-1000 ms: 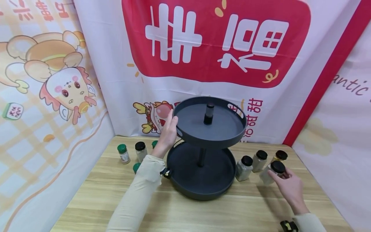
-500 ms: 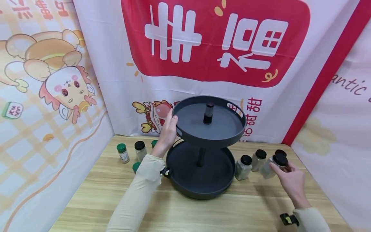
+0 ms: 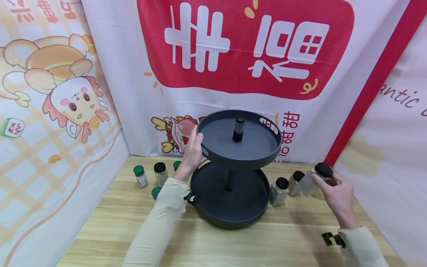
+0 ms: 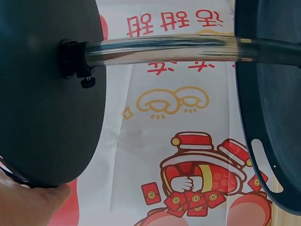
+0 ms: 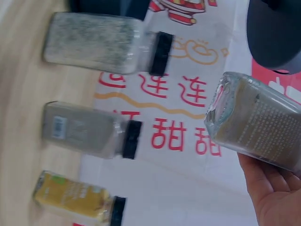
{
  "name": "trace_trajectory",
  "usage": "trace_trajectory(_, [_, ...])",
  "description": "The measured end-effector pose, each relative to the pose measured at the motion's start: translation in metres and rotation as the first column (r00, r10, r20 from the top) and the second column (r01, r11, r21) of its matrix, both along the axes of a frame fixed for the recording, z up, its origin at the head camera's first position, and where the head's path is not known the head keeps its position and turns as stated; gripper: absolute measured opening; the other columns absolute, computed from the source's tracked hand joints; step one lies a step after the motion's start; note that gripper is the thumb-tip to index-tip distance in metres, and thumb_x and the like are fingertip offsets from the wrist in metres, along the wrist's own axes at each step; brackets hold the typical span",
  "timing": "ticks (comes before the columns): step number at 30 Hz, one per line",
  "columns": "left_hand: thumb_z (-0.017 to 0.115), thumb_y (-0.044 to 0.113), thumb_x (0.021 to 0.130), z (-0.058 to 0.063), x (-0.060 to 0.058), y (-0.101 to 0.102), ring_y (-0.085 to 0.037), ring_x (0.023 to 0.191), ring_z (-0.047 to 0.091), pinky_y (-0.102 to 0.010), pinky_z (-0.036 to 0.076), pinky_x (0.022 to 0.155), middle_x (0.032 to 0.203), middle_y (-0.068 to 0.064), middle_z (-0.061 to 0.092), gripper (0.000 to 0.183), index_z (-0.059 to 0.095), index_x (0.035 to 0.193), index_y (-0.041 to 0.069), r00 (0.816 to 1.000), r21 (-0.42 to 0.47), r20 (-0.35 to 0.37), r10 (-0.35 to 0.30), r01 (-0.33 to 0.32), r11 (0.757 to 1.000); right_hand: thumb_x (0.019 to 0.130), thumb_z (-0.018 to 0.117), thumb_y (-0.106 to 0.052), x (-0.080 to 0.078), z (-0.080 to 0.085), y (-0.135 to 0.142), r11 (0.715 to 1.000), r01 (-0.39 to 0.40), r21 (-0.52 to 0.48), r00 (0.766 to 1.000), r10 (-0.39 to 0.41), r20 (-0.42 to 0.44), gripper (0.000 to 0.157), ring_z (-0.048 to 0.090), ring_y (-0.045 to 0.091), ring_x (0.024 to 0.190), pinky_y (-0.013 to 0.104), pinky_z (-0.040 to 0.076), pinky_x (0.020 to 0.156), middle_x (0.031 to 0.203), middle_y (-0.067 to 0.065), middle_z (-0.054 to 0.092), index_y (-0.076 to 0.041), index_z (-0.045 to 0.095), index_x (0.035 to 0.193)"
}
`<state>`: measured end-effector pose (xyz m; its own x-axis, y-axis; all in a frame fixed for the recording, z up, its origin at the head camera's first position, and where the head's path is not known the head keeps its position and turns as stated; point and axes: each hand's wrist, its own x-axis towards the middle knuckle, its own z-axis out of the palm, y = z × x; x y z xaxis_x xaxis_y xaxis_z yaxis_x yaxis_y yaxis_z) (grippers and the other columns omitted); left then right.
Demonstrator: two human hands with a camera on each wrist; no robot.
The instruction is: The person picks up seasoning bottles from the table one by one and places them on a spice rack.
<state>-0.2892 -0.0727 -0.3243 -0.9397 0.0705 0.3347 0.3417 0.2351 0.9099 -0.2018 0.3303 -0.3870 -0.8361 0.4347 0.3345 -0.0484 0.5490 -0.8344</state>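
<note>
My left hand (image 3: pixel 192 150) rests against the left rim of the upper tray of a dark grey two-tier turntable (image 3: pixel 230 221), its fingers looking fairly straight. In the left wrist view, that hand's thumb (image 4: pixel 51 202) touches the upper tray's edge. My right hand (image 3: pixel 341 194) grips a clear spice jar (image 3: pixel 308 181) with a black lid, tilted and raised above the table at the right. Pale brown contents and small print show through the jar (image 5: pixel 258 122) in the right wrist view. Both trays look bare around the central post.
Right of the turntable stand a speckled jar (image 3: pixel 278 194), a greyish jar (image 3: pixel 295 186) and a yellow-labelled jar (image 5: pixel 70 195). At left are a green-capped shaker (image 3: pixel 141 178), a black-lidded jar (image 3: pixel 161 176) and other green caps (image 3: pixel 156 192). Printed cloth (image 3: pixel 133 111) hangs behind.
My right hand has lifted the spice jar upward and slightly right, and it now partly covers the yellow-labelled jar in the head view. The left hand stays at the upper tray's rim.
</note>
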Motion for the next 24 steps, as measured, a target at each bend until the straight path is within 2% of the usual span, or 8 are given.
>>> trace_trajectory(5, [0.022, 0.038, 0.095, 0.001, 0.000, 0.000, -0.012, 0.130, 0.005, -0.041, 0.008, 0.103, 0.146, 0.000, 0.006, 0.052, 0.008, 0.142, 0.019, 1.000, 0.009, 0.002, -0.006, 0.006, 1.000, 0.072, 0.071, -0.034, -0.003, 0.013, -0.003, 0.999, -0.007, 0.038, 0.999, 0.009, -0.035, 0.048, 0.055, -0.004, 0.068, 0.011, 0.040, 0.058, 0.074, -0.018, 0.059, 0.000, 0.062, 0.105])
trace_trajectory(9, [0.021, 0.042, 0.094, 0.001, 0.000, 0.000, -0.011, 0.130, 0.005, -0.041, 0.008, 0.103, 0.146, 0.002, 0.005, 0.055, 0.006, 0.142, 0.021, 1.000, 0.002, 0.015, -0.012, 0.012, 1.000, 0.071, 0.073, -0.032, -0.007, 0.020, -0.004, 0.999, -0.006, 0.045, 0.997, 0.010, -0.076, 0.046, 0.056, -0.003, 0.066, 0.011, 0.040, 0.058, 0.073, -0.017, 0.061, -0.002, 0.064, 0.104])
trace_trajectory(16, [0.021, 0.045, 0.093, 0.000, -0.001, -0.001, -0.011, 0.130, 0.006, -0.041, 0.008, 0.103, 0.146, 0.003, 0.005, 0.057, 0.006, 0.142, 0.020, 1.000, 0.000, 0.018, -0.012, 0.012, 1.000, 0.072, 0.070, -0.037, -0.010, 0.031, -0.008, 0.999, -0.029, 0.042, 0.999, 0.030, -0.026, 0.051, 0.055, -0.001, 0.072, 0.011, 0.043, 0.058, 0.082, -0.013, 0.061, -0.004, 0.061, 0.110])
trace_trajectory(24, [0.021, 0.046, 0.093, -0.001, -0.002, -0.001, -0.011, 0.129, 0.006, -0.040, 0.008, 0.103, 0.146, 0.001, 0.006, 0.058, 0.007, 0.142, 0.021, 1.000, -0.001, 0.017, -0.013, 0.013, 1.000, 0.073, 0.069, -0.038, -0.016, 0.043, -0.011, 0.997, -0.048, 0.056, 0.998, 0.050, -0.035, 0.048, 0.055, 0.003, 0.072, 0.012, 0.042, 0.059, 0.083, -0.010, 0.061, -0.005, 0.061, 0.106])
